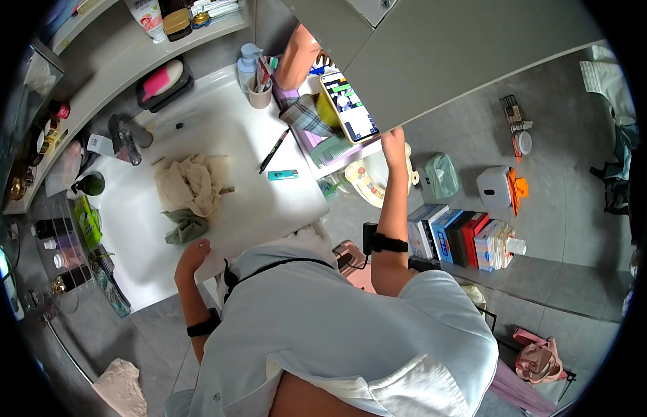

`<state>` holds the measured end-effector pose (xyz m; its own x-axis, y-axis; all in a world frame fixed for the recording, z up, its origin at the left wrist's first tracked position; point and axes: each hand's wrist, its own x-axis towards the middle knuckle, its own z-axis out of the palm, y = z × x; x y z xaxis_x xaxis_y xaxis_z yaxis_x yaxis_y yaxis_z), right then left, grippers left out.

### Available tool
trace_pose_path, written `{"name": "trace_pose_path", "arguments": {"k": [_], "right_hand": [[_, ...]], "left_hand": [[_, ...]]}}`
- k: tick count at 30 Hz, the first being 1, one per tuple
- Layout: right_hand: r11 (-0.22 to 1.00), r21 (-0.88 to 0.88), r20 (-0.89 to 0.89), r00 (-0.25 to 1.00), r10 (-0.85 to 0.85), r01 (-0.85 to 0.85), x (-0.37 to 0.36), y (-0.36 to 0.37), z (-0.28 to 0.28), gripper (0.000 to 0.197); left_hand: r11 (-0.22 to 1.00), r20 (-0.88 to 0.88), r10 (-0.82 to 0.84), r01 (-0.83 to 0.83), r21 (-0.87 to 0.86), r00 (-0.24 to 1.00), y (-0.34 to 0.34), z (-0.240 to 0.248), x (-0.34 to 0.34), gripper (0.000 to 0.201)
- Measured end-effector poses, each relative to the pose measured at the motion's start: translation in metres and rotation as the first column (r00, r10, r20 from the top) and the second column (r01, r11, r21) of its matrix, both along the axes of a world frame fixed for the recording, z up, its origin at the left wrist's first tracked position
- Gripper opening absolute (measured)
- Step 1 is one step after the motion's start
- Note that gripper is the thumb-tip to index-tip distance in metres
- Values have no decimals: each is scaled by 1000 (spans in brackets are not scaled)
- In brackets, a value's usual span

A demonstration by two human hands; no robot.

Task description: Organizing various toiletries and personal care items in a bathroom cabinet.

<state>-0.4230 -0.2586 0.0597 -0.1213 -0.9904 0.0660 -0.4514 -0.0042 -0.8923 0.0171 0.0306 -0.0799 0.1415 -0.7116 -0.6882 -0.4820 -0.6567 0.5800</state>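
My right hand (393,144) is raised on the right, its fingers curled at the lower corner of a grey cabinet door (469,55). The door hides part of the fingertips. Close by, a lit phone (349,108) lies tilted over a purple-edged tray (330,154). My left hand (192,256) rests over the front of the white sink (139,278), its fingers folded and nothing visible in them. Just beyond it in the basin lie a green cloth (187,228) and a bunched cream cloth (195,184).
A pen (275,151) and a teal lighter (283,175) lie on the sink's right side. A cup of brushes (259,94) and a pump bottle (248,64) stand behind. Stacked books (462,236) and a white-orange container (496,189) are at the right. A shelf (94,104) holds bottles.
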Motion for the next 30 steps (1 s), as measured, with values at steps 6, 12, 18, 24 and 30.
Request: {"name": "trace_pose_path", "arguments": {"k": [6, 12, 18, 24, 30], "right_hand": [[991, 85, 143, 985, 92, -105, 0, 6, 11, 45], [971, 96, 54, 975, 216, -220, 1, 7, 10, 45], [996, 44, 131, 988, 76, -83, 20, 1, 17, 45], [979, -134, -315, 943, 106, -155, 34, -9, 11, 56], [989, 82, -516, 844, 148, -123, 52, -3, 41, 87]], "left_hand": [[999, 26, -42, 42, -22, 999, -4, 17, -4, 33], [998, -1, -58, 58, 15, 998, -2, 8, 2, 33], [1000, -23, 12, -12, 1, 1000, 1, 11, 0, 32], [999, -12, 9, -9, -41, 1000, 1, 14, -2, 35], [986, 69, -74, 83, -144, 995, 3, 11, -5, 36]]}}
